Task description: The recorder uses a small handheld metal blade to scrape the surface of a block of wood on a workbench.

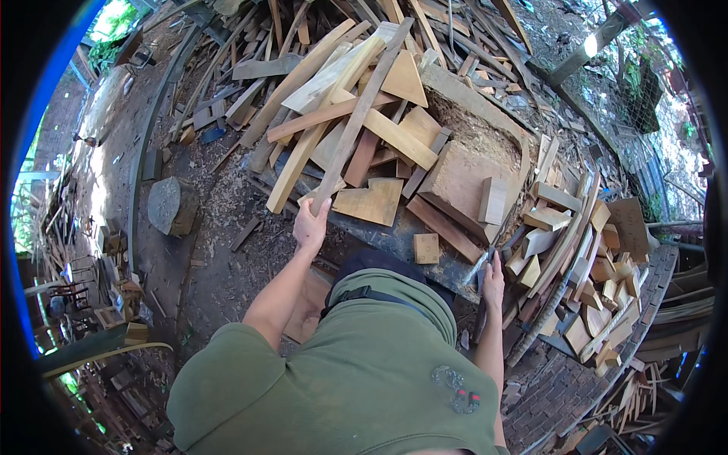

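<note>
My left hand (311,227) grips the near end of a long, narrow wooden strip (364,114). The strip slants away over a heap of loose boards. Beneath it lie a pale squared timber (301,162) and a reddish-brown batten (330,118). Close to my left fingers rests a notched flat wood offcut (369,202). My right hand (492,281) is shut around a dark, narrow piece (482,310) by my right side; its material cannot be told. Between my hands, a small square wooden block (426,248) sits on a dark, worn work surface (455,278).
A large wooden block (466,179) stands beyond my right hand, with a small block (493,200) on top. Curved wood strips (569,239) and cut offcuts (591,318) are piled at right. A cut stump (172,206) stands at left. Scrap wood (267,34) fills the far side.
</note>
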`<state>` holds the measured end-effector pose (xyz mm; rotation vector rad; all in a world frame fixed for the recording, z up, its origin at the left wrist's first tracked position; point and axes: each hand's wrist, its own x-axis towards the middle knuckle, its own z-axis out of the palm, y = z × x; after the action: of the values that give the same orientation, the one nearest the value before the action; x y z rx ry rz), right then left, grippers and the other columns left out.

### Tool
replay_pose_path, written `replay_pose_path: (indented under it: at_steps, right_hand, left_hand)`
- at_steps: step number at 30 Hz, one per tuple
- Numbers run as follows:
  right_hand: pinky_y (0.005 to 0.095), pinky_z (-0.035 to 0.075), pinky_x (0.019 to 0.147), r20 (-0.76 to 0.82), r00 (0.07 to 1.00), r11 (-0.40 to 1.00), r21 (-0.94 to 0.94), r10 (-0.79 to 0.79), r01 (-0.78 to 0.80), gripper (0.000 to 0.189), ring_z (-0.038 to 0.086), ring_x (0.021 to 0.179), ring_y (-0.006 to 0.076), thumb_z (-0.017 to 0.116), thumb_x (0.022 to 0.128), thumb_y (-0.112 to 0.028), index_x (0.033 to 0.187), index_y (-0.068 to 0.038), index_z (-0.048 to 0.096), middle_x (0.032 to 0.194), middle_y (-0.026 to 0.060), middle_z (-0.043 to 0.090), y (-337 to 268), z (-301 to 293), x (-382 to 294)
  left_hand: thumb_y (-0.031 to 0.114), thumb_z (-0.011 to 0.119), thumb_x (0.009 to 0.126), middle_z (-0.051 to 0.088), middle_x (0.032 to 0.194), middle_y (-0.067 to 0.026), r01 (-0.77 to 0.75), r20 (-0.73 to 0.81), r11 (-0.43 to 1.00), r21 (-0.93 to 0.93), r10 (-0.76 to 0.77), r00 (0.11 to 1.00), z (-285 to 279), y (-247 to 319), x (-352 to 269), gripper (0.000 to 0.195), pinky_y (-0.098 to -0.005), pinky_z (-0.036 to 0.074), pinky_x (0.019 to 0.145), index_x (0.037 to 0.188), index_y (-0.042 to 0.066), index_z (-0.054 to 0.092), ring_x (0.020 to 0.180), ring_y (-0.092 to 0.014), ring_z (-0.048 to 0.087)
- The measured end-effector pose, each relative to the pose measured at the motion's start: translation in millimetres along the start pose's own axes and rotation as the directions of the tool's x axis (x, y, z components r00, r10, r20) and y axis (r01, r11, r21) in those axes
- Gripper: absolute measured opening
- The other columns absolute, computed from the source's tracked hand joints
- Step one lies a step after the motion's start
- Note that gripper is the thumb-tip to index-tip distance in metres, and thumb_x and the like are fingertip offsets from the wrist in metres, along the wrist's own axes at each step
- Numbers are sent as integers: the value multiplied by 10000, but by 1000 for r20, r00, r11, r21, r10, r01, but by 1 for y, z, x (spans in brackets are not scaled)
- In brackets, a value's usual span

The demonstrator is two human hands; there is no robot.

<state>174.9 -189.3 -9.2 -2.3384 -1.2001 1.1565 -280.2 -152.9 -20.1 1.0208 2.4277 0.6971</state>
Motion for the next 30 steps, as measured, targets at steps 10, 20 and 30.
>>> replay_pose_path:
  at_steps: [10,20,30]
  right_hand:
    - [403,434,985,12,1000,999,-37,24,-23,495,565,1199,367,443,986,-246,1473,-190,375,1272,240,587,3,-2,-8]
    - [403,432,991,-47,999,1000,-1,-25,25,494,560,1206,364,437,986,-239,1473,-178,374,1290,234,577,0,-1,-11]
    - [375,441,959,-66,998,996,84,-13,18,481,591,1170,330,446,992,-223,1468,-180,386,1248,223,604,-20,-15,-17]
  left_hand:
    - [413,655,896,556,677,-49,-263,73,939,-220,285,956,-19,15,38,440,-348,474,583,1176,100,524,603,-185,592]
    - [298,628,925,649,864,-90,-58,361,956,-287,164,918,-45,0,125,345,-331,507,669,1162,47,607,768,-199,649]
    - [226,592,900,570,1136,-163,-757,118,608,-238,792,599,49,174,26,415,-422,395,977,1269,43,538,1127,-319,509]
